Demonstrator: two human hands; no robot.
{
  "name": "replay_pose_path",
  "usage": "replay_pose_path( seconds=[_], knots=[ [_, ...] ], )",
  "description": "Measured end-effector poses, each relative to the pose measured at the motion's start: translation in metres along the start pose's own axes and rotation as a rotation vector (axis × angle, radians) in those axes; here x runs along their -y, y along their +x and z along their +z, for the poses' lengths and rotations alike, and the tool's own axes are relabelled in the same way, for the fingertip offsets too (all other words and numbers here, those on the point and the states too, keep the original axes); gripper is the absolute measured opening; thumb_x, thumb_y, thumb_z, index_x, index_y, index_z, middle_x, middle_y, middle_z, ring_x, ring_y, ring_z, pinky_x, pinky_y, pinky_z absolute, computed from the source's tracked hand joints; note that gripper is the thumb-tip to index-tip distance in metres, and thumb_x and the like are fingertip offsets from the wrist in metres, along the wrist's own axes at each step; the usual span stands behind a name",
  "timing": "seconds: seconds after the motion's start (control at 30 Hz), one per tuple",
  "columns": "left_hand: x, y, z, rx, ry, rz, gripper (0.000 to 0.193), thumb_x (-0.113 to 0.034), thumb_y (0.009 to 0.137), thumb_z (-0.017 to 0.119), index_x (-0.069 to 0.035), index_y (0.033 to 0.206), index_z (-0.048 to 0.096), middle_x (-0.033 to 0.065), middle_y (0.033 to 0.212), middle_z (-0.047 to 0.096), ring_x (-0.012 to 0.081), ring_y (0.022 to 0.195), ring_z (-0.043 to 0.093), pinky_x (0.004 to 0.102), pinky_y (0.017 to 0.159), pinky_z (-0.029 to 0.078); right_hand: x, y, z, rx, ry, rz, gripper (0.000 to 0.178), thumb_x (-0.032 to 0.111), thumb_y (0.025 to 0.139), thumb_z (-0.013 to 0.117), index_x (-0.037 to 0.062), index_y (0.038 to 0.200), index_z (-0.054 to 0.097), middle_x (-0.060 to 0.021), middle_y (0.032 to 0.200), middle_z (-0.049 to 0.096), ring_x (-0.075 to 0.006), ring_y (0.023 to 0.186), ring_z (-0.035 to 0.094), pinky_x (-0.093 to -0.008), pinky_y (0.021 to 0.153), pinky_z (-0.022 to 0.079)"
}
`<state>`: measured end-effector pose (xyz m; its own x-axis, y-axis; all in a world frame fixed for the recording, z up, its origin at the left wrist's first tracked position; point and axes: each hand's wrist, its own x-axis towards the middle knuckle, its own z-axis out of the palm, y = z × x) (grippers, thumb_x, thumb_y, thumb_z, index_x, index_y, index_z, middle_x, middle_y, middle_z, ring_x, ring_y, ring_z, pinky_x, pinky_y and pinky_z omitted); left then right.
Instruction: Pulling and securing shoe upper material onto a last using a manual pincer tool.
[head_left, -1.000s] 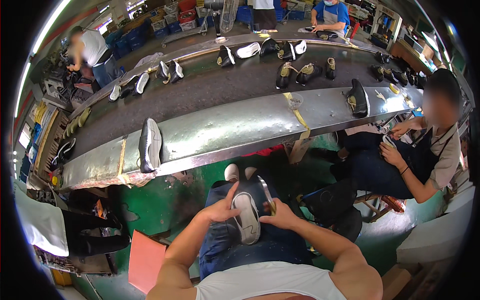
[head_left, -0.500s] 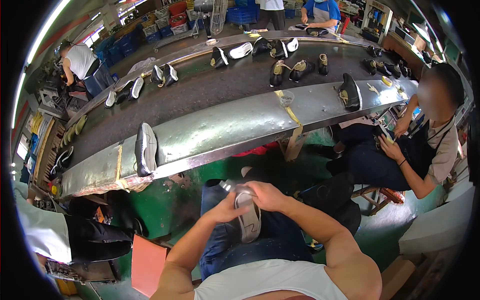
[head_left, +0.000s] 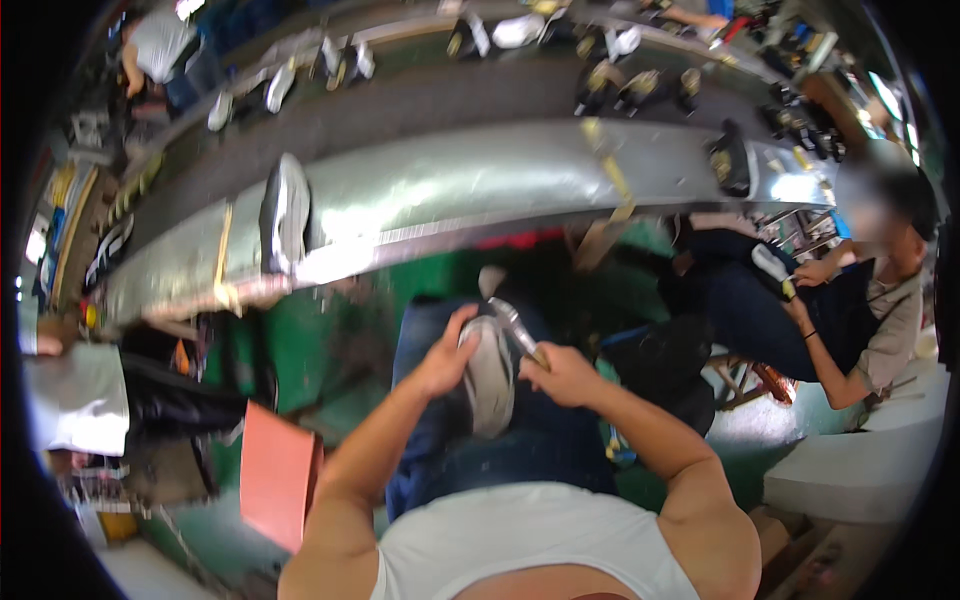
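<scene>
A pale grey shoe [head_left: 490,390] rests lengthwise over my lap, between my blue-trousered legs. My left hand [head_left: 446,358] is wrapped round its far left side, thumb on top. At the shoe's far right edge, my right hand [head_left: 560,374] grips a shiny metal hand tool [head_left: 514,325]. The tool has a slim curved head pointing away from me and to the left. Motion blur hides its exact kind and whether it touches the shoe.
A metal-edged bench [head_left: 430,190] crosses ahead, with a dark belt behind it. A black-and-white shoe [head_left: 288,215] and a black shoe [head_left: 730,160] stand on its edge. Close on the right sits a co-worker [head_left: 890,290] holding a shoe. An orange-red panel [head_left: 277,475] is at left.
My hands have moved apart; my right hand has drawn to the shoe's right side, and the tool now shows across its far end. The view has tilted downward.
</scene>
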<state>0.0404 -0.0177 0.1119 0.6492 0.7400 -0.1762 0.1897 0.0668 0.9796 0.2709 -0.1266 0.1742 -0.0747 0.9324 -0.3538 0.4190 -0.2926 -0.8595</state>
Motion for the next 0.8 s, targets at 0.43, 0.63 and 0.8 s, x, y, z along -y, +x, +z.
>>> replay_pose_path(
  seconds=[0.43, 0.63, 0.8],
  knots=[
    [-0.012, -0.016, -0.001, -0.016, -0.084, -0.017, 0.052, -0.030, 0.107, 0.048, -0.017, 0.153, 0.027, 0.0092, 0.126, 0.060, 0.0187, 0.118, 0.053, 0.0318, 0.105, 0.039, -0.019, -0.015, 0.028, 0.320, 0.315, 0.107, 0.034, 0.021, 0.101, 0.058, -0.0028, 0.126, 0.058, -0.0061, 0.107, 0.066, -0.0103, 0.084, 0.058, -0.0269, 0.076, 0.050],
    [-0.014, -0.022, -0.002, -0.083, 0.013, 0.006, 0.050, -0.031, 0.105, 0.052, -0.016, 0.150, 0.036, 0.0109, 0.125, 0.061, 0.0201, 0.118, 0.055, 0.0334, 0.105, 0.041, 0.003, -0.008, 0.023, 0.298, 0.628, 0.121, 0.024, 0.020, 0.100, 0.058, -0.0001, 0.112, 0.061, -0.0052, 0.093, 0.063, -0.0138, 0.076, 0.061, -0.0299, 0.072, 0.052],
    [-0.002, -0.021, -0.006, -0.130, -0.033, 0.007, 0.044, -0.025, 0.104, 0.056, -0.014, 0.145, 0.043, 0.0074, 0.121, 0.062, 0.0160, 0.113, 0.055, 0.0310, 0.102, 0.043, 0.000, 0.010, 0.009, 0.449, 0.461, 0.252, 0.022, 0.021, 0.101, 0.058, 0.0014, 0.112, 0.057, -0.0052, 0.089, 0.063, -0.0140, 0.075, 0.062, -0.0296, 0.069, 0.055]
  ],
)
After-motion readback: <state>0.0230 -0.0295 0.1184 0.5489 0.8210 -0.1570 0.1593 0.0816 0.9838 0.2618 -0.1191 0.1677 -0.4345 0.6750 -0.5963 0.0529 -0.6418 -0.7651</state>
